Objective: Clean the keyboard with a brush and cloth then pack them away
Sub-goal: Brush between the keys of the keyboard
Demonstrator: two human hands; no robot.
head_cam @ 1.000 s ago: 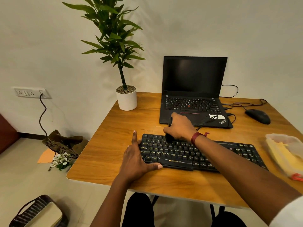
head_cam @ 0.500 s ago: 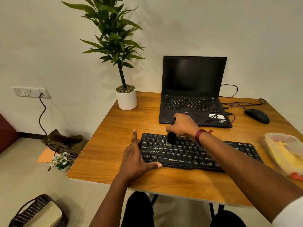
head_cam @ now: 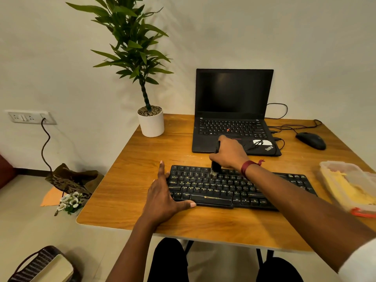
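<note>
The right hand (head_cam: 228, 153) holds a black brush (head_cam: 215, 168) tight, its hairs on the top keys of the keyboard (head_cam: 234, 188) mid-frame. The left hand (head_cam: 162, 198) lies flat, fingers straight, against its left end.

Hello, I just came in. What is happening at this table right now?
A person is cleaning the black keyboard on the wooden table. The right hand grips a small black brush, and its bristles touch the upper key rows. The left hand lies flat against the keyboard's left end, apparently to steady it. The yellow cloth lies in a clear container at the right edge. An open laptop stands behind.
</note>
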